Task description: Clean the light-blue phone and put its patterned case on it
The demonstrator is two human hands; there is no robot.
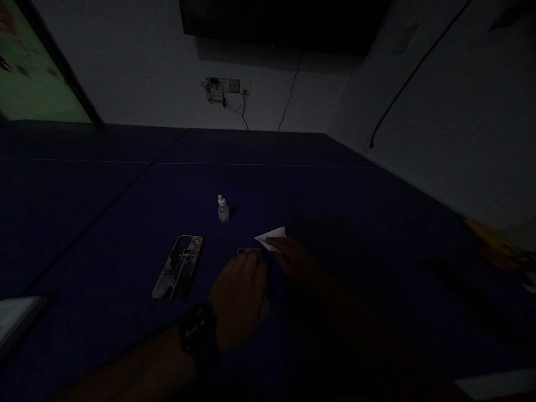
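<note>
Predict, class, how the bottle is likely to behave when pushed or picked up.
The bottle may tip if pushed near its cap, since it stands upright and looks taller than it is wide. Once over, it could roll, as its body looks round. It is probably light, being small beside the left hand.

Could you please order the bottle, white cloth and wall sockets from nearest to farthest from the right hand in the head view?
1. White cloth: touching the right hand.
2. Bottle: upright, ahead and left.
3. Wall sockets: on the far wall.
</note>
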